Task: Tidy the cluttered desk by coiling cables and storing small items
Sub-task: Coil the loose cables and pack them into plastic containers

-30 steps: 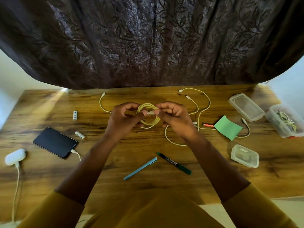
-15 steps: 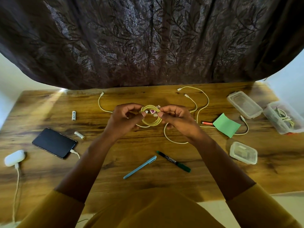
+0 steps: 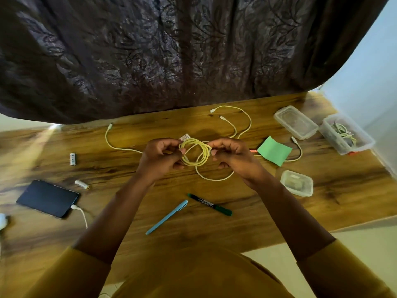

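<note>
Over the middle of the table (image 3: 214,233), both hands are up holding the yellow cable coil (image 3: 195,153) clear of the wood. Left hand (image 3: 160,157) pinches the coil's left side, right hand (image 3: 233,155) pinches the right side, fingers curled on both, so each grip is closed on the cable. Coil looks like several loose loops, roughly round, not yet tied off; a white plug end (image 3: 184,137) sticks out at the top left of it, and a tail drops from the bottom into a loose cable loop (image 3: 214,178) on the table. Progress, my read: early to mid. One open tub (image 3: 363,145) at far right already has coiled cables in it, so at least some are stored. Left to do: finish this coil, then the white cable (image 3: 116,145) at left, the looped white cable (image 3: 247,119) at the back, and one running under the green note (image 3: 274,151). Small stuff is untouched: two batteries (image 3: 73,159), blue pen (image 3: 166,217), green marker (image 3: 209,204), orange item half hidden by the note. Closed container (image 3: 296,122) and small tub (image 3: 296,183) sit at right. Phone (image 3: 47,198) is plugged in at left.
</note>
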A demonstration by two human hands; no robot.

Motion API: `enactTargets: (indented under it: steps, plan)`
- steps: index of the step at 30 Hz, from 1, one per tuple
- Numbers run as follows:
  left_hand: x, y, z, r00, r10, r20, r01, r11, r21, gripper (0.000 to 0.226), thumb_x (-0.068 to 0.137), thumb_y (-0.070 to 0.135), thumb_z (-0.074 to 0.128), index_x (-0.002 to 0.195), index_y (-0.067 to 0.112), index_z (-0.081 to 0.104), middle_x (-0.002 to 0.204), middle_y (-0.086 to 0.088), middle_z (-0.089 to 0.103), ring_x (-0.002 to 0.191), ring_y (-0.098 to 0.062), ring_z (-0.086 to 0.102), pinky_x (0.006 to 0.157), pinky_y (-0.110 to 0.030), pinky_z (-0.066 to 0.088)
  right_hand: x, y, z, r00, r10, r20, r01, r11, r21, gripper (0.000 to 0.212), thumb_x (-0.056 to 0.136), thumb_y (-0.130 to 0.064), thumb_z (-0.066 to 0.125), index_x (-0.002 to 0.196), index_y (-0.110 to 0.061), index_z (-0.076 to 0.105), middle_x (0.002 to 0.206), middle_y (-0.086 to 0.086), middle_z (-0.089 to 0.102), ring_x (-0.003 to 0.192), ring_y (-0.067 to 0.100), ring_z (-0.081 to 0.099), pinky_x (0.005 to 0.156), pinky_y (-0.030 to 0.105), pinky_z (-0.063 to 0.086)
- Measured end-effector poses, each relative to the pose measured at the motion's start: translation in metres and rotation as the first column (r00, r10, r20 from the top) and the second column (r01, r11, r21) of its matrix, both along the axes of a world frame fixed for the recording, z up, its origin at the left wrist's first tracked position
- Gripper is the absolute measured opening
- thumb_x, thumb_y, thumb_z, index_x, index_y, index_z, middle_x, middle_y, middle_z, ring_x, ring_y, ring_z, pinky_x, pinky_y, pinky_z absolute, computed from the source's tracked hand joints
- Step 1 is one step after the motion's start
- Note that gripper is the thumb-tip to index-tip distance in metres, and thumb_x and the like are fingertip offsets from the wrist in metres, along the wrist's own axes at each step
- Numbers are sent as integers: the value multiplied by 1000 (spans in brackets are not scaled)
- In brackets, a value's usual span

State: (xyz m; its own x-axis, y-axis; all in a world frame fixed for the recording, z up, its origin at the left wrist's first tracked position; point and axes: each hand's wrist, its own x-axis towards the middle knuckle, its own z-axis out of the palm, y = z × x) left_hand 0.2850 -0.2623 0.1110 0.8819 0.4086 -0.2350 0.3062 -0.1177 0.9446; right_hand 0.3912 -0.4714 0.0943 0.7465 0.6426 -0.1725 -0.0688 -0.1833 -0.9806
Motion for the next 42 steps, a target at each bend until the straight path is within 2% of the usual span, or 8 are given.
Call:
enactTargets:
  steps: [8, 13, 17, 23, 28, 32, 37, 42]
  plan:
    - [24, -33, -2, 1000, 5, 10, -5, 1000, 16, 20, 95, 10, 73, 102, 28, 72, 101, -8, 76, 76, -21, 77, 72, -38, 65, 16, -34, -1, 996, -78, 31, 78, 997, 3, 20, 98, -18, 70, 116, -23, 75, 112, -3, 77, 109, 16, 69, 79, 34, 56]
    - [37, -54, -1, 999, 25, 44, -28, 997, 73, 22, 95, 13, 73, 98, 34, 70, 98, -1, 76, 70, -18, 77, 71, -37, 65, 23, -51, 2, 989, -134, 60, 129, 989, 76, 8, 95, -10, 73, 101, -15, 75, 92, -3, 77, 86, 8, 69, 68, 23, 54]
    - [45, -67, 1, 998, 58, 26, -59, 998, 38, 18, 96, 10, 72, 105, 26, 72, 98, -2, 75, 71, -21, 77, 70, -38, 66, 31, -61, -2, 992, -113, 62, 109, 992, 62, 8, 93, -7, 73, 101, -8, 74, 93, 4, 76, 87, 15, 69, 76, 33, 58]
    - [48, -73, -1, 1000, 24, 11, -23, 993, -112, 20, 98, 3, 67, 115, 8, 74, 92, -10, 79, 71, -21, 76, 64, -29, 64, 38, -71, -8, 989, -92, -118, 120, 959, 257, 18, 85, -9, 80, 99, -4, 71, 93, 17, 74, 86, 28, 70, 81, 40, 59]
    - [54, -80, -3, 1000, -17, 1, 17, 987, -163, 19, 97, 2, 67, 106, 17, 74, 84, -3, 79, 70, -17, 75, 62, -28, 63, 43, -76, -13, 960, -35, -279, 132, 933, 336, 26, 85, -9, 70, 109, -2, 66, 95, 13, 73, 85, 21, 70, 78, 32, 60]
    - [57, -87, -1, 997, -75, 4, 74, 970, -231, 22, 97, 0, 66, 102, 20, 73, 87, -3, 79, 73, -15, 74, 62, -27, 62, 52, -79, -21, 936, -49, -350, 164, 937, 309, 23, 97, 2, 59, 115, -6, 70, 108, 14, 73, 98, 24, 68, 85, 37, 55]
    - [61, -89, -2, 995, -91, 29, 96, 969, -229, 21, 98, 2, 65, 111, 14, 75, 98, -14, 78, 80, -21, 75, 66, -29, 63, 56, -72, -18, 954, -228, -193, 260, 952, 161, 20, 98, 0, 63, 114, -4, 74, 104, 8, 78, 91, 14, 73, 71, 24, 57]
    - [73, -93, -6, 1000, -26, 10, 27, 986, -163, 23, 96, 5, 70, 118, 8, 74, 99, -14, 79, 77, -23, 76, 64, -30, 63, 56, -57, -15, 925, -359, -126, 371, 923, 98, 18, 97, 3, 64, 110, 0, 76, 101, 11, 79, 90, 21, 77, 73, 33, 62]
